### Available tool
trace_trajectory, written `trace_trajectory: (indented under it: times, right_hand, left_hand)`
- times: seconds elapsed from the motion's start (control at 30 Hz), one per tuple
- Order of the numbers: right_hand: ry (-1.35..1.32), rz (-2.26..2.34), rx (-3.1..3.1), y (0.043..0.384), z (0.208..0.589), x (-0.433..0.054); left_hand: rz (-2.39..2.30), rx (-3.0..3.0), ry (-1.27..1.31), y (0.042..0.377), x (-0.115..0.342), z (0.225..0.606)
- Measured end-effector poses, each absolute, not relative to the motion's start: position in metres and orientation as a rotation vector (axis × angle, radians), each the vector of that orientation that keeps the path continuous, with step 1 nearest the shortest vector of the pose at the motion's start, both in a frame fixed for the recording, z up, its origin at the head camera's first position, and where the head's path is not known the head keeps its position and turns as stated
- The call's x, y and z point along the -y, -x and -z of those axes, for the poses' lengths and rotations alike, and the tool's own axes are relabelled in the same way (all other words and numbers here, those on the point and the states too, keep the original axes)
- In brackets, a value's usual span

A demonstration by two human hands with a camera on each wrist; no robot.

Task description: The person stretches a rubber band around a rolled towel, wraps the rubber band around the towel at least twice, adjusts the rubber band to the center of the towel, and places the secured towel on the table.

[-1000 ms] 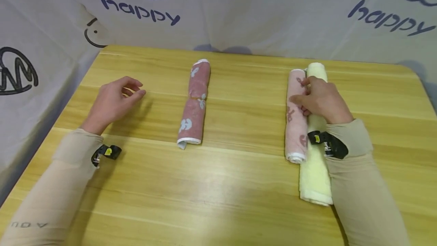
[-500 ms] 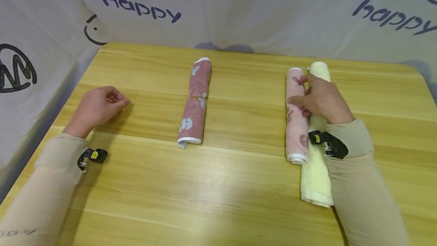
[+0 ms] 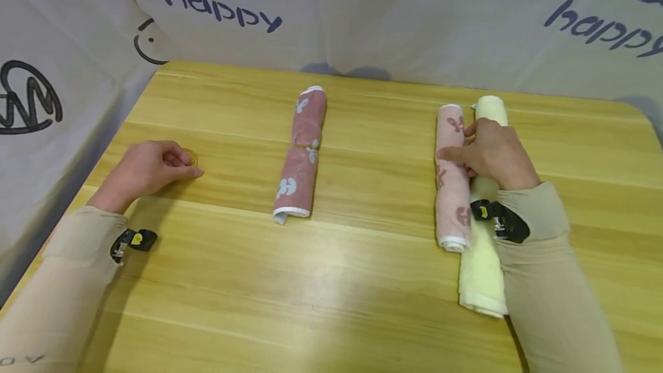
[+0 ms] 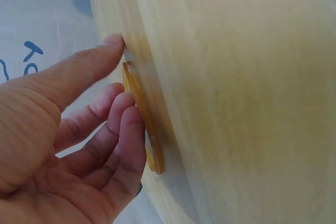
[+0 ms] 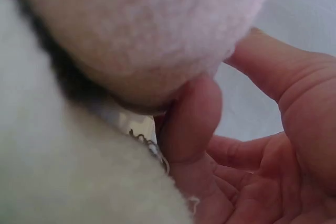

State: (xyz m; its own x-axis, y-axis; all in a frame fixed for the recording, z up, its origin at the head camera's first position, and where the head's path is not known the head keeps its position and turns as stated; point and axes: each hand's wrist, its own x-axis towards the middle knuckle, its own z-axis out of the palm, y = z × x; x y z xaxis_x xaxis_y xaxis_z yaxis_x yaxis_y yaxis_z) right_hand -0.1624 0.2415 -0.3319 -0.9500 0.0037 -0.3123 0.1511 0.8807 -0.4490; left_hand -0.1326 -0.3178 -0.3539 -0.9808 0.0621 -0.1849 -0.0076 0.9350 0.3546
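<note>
At the left of the table my left hand is down at some amber rubber bands. In the left wrist view its curled fingertips touch the rubber bands, while the thumb stands apart from them. My right hand grips a light pink rolled towel around its upper middle, thumb on top and fingers tucked at its side. The pale yellow rolled towel lies alongside, partly under the right hand and wrist. Between the hands lies a darker pink rolled towel with a band cinching its middle.
All of this is on a wooden table with rounded corners. A white cloth with "happy" lettering hangs behind the table and continues along the left side.
My left hand has moved left and down onto the table, reaching the rubber bands, which now show beside its fingers. My right hand keeps its grip on the light pink towel.
</note>
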Motion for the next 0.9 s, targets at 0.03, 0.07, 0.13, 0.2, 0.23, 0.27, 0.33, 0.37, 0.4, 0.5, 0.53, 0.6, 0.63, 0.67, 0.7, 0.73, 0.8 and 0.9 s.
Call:
trace_trajectory:
  times: [0.03, 0.07, 0.13, 0.2, 0.23, 0.27, 0.33, 0.37, 0.4, 0.5, 0.53, 0.6, 0.63, 0.67, 0.7, 0.73, 0.8, 0.9]
  right_hand:
    - [-0.116, 0.688, -2.749, 0.162, 0.332, -0.242]
    - [-0.119, 0.686, -2.752, 0.162, 0.332, -0.241]
    - [-0.127, 0.687, -2.752, 0.162, 0.332, -0.241]
    - [-0.13, 0.684, -2.748, 0.162, 0.332, -0.24]
    - [-0.128, 0.679, -2.746, 0.162, 0.332, -0.239]
    - [-0.125, 0.674, -2.744, 0.162, 0.332, -0.238]
    - [-0.108, 0.667, -2.737, 0.162, 0.332, -0.237]
    - [-0.098, 0.664, -2.736, 0.163, 0.332, -0.237]
    - [-0.084, 0.66, -2.736, 0.163, 0.332, -0.236]
    - [-0.06, 0.655, -2.73, 0.164, 0.333, -0.234]
    - [-0.049, 0.649, -2.731, 0.164, 0.334, -0.234]
    - [-0.035, 0.638, -2.724, 0.164, 0.335, -0.232]
    - [-0.033, 0.631, -2.718, 0.164, 0.336, -0.231]
    - [-0.031, 0.623, -2.715, 0.165, 0.336, -0.23]
    - [-0.03, 0.613, -2.711, 0.165, 0.337, -0.228]
    - [-0.034, 0.609, -2.705, 0.165, 0.338, -0.227]
    - [-0.047, 0.606, -2.694, 0.165, 0.339, -0.225]
    - [-0.062, 0.601, -2.684, 0.164, 0.341, -0.223]
  left_hand:
    - [-0.535, -2.897, -0.049, 0.132, 0.318, 0.354]
    - [-0.537, -2.899, -0.06, 0.132, 0.317, 0.354]
    - [-0.536, -2.9, -0.085, 0.133, 0.318, 0.355]
    - [-0.527, -2.905, -0.107, 0.133, 0.318, 0.355]
    - [-0.518, -2.913, -0.112, 0.133, 0.319, 0.356]
    - [-0.51, -2.919, -0.117, 0.132, 0.319, 0.356]
    - [-0.495, -2.931, -0.124, 0.132, 0.319, 0.356]
    - [-0.488, -2.938, -0.125, 0.132, 0.319, 0.355]
    - [-0.481, -2.944, -0.127, 0.131, 0.32, 0.355]
    - [-0.466, -2.955, -0.149, 0.131, 0.321, 0.355]
    - [-0.458, -2.962, -0.156, 0.131, 0.321, 0.355]
    - [-0.45, -2.979, -0.155, 0.13, 0.321, 0.354]
    - [-0.453, -2.98, -0.152, 0.13, 0.321, 0.354]
    - [-0.454, -2.983, -0.143, 0.13, 0.321, 0.354]
    - [-0.457, -2.985, -0.133, 0.129, 0.321, 0.353]
    - [-0.466, -2.986, -0.125, 0.129, 0.321, 0.353]
    - [-0.481, -2.983, -0.111, 0.129, 0.321, 0.351]
    - [-0.502, -2.986, -0.097, 0.129, 0.322, 0.349]
